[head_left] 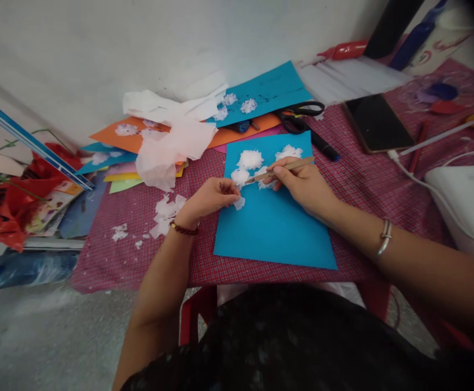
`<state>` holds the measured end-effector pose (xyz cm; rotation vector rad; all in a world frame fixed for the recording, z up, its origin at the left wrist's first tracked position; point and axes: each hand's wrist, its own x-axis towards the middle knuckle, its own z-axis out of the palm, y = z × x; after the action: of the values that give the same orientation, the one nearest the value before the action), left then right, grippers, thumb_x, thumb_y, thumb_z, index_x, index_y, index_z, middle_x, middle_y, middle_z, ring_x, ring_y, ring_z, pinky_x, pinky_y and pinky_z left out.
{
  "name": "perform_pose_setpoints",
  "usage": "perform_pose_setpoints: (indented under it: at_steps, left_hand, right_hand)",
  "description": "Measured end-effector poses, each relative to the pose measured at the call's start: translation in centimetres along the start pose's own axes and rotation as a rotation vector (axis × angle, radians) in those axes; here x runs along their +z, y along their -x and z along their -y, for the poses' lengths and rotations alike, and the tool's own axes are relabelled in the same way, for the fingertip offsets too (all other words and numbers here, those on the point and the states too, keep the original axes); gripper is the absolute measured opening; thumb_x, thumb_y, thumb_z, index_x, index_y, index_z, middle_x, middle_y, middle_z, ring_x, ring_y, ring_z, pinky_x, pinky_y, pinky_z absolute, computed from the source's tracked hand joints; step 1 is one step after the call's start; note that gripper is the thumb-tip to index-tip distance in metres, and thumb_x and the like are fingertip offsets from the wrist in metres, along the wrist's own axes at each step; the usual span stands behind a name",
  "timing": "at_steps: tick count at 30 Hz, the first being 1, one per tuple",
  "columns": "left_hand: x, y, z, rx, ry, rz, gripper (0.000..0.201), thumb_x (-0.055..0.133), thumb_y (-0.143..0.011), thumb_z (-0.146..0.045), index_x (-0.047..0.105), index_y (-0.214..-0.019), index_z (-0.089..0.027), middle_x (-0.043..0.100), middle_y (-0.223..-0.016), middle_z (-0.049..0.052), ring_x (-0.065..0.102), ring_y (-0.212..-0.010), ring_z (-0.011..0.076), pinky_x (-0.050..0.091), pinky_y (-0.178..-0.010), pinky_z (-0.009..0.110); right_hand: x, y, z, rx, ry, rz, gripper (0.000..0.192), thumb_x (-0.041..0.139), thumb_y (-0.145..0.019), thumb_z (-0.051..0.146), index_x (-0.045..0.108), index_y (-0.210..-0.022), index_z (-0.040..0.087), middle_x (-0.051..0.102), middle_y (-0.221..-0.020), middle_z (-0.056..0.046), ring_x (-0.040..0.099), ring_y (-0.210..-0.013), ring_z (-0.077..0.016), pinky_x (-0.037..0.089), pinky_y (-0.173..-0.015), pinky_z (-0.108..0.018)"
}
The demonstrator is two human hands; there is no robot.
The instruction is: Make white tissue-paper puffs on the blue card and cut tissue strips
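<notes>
Pressing a tuft of white tissue onto a blue card looks like the step in hand: the right hand has its fingers clamped round a thin wooden stick, held like a pen, whose tip points at the tufts near the card's far edge. The left hand has its fingers pinched together on a small scrap of tissue, held just above the card's left side, close to the stick's tip. As a judgement, the next move calls for a light, steady touch, since the tissue is thin, soft and crumpled, and would tear or cling to the stick if pushed hard. The card lies flat and smooth on the tabletop, which is covered by a red checked cloth. Several fluffy white tufts sit near the card's top edge, ragged and roundish. To the left lie torn white bits and a larger crumpled sheet of tissue over orange and yellow papers. Beyond the card are black-handled scissors and a second blue card bearing tufts. A dark phone lies to the right, with a white cable beside it.
</notes>
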<state>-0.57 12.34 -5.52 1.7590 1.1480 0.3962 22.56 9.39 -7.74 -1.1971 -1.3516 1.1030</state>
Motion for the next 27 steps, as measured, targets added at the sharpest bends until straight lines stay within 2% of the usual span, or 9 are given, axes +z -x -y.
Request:
perform_pose_setpoints:
  at_steps: [6,11,13,16,24,27]
  left_hand:
    - [2.1,-0.9,-0.4,0.100,-0.052,-0.300,0.008,0.067,-0.073,-0.022,0.062,-0.068,-0.018,0.063,-0.066,-0.001,0.053,-0.058,0.0088,0.041,-0.054,0.023]
    - [3.0,-1.5,-0.4,0.075,-0.114,-0.476,0.010,0.065,-0.074,-0.014,0.060,-0.065,-0.019,0.063,-0.065,-0.001,0.053,-0.058,0.0097,0.043,-0.057,0.026]
    - [3.0,-1.7,-0.1,0.076,-0.121,-0.502,0.011,0.064,-0.073,-0.013,0.060,-0.065,-0.019,0.063,-0.065,-0.001,0.053,-0.058,0.0099,0.044,-0.058,0.026]
    - [3.0,-1.9,0.2,0.082,-0.127,-0.507,0.011,0.064,-0.073,-0.012,0.060,-0.065,-0.019,0.064,-0.065,-0.001,0.054,-0.059,0.0101,0.042,-0.057,0.026]
    - [3.1,-2.0,0.1,0.055,-0.126,-0.496,0.010,0.065,-0.074,-0.016,0.060,-0.065,-0.018,0.063,-0.063,-0.001,0.054,-0.059,0.0107,0.040,-0.056,0.026]
    - [3.1,-2.2,0.6,0.089,-0.080,-0.560,0.010,0.063,-0.081,-0.021,0.061,-0.072,-0.018,0.063,-0.069,0.001,0.057,-0.064,0.0123,0.043,-0.060,0.027]
  right_hand:
    - [0.1,-0.2,-0.2,0.010,0.000,0.003,0.014,0.060,-0.091,0.041,0.065,-0.085,0.028,0.072,-0.086,-0.002,0.064,-0.067,-0.0166,0.055,-0.070,-0.035]
    - [-0.3,0.1,0.4,-0.018,-0.019,-0.065,0.017,0.057,-0.092,0.041,0.062,-0.082,0.028,0.068,-0.080,-0.002,0.064,-0.066,-0.0169,0.054,-0.069,-0.035]
    - [-0.4,0.4,0.7,-0.048,-0.048,-0.083,0.019,0.054,-0.093,0.040,0.059,-0.080,0.028,0.066,-0.075,-0.002,0.063,-0.064,-0.0168,0.053,-0.068,-0.035]
    - [-0.3,0.6,1.0,-0.052,-0.042,-0.036,0.018,0.053,-0.094,0.036,0.058,-0.079,0.028,0.065,-0.072,-0.001,0.063,-0.065,-0.0170,0.053,-0.069,-0.035]
    - [0.2,0.6,0.7,-0.061,0.030,0.060,0.016,0.055,-0.094,0.040,0.061,-0.084,0.028,0.067,-0.079,-0.002,0.065,-0.069,-0.0173,0.053,-0.071,-0.035]
    - [0.1,0.6,0.3,-0.102,0.081,0.096,0.014,0.054,-0.094,0.035,0.063,-0.086,0.027,0.067,-0.080,-0.002,0.065,-0.071,-0.0169,0.053,-0.071,-0.034]
